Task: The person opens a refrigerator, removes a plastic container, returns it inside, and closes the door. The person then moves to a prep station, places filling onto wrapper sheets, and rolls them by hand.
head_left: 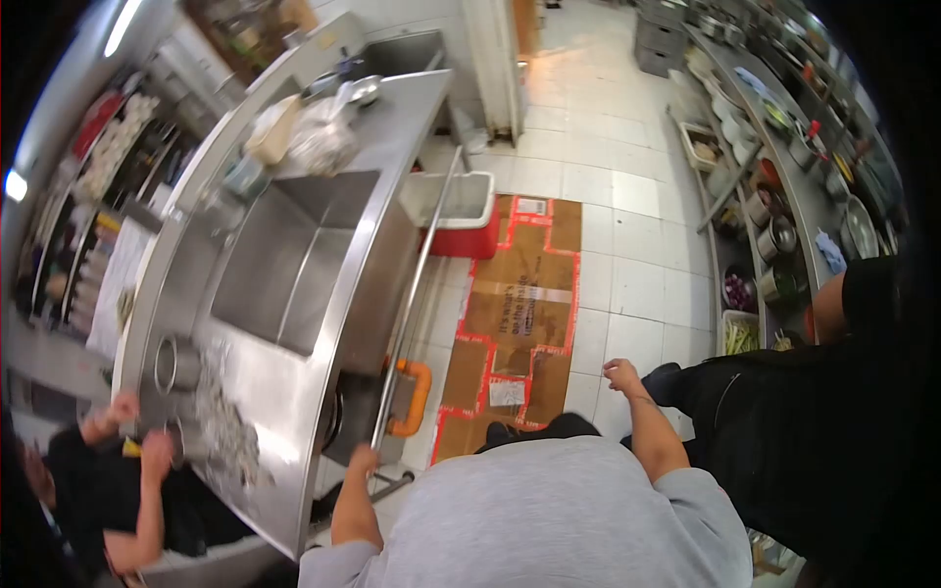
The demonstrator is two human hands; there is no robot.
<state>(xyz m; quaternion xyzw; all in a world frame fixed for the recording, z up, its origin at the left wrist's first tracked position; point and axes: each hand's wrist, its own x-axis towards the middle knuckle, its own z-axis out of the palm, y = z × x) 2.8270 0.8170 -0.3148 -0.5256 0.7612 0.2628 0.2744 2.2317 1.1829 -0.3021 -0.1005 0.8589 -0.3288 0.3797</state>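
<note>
While the R hand [619, 374] hangs free, fingers loosely curled, well apart from the L, the L hand [365, 459] is at the near end of the steel bar [421, 265] along the sink counter [292, 392]; can't tell if gripping. Flattened cardboard [520, 314] covers floor ahead, red-and-white bin [466, 242] beside; co-worker [774, 441] in blk crowds R.

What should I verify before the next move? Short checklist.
1. Right hand unloaded: ok, nothing visible in it.
2. Left hand off the steel rail: cannot tell, contact is unclear.
3. Cardboard flat: ok, it appears flat.
4. Right side clear: not ok, a person in black stands close.
5. Counter free of other hands: not ok, a co-worker's hand is by its left edge.
</note>
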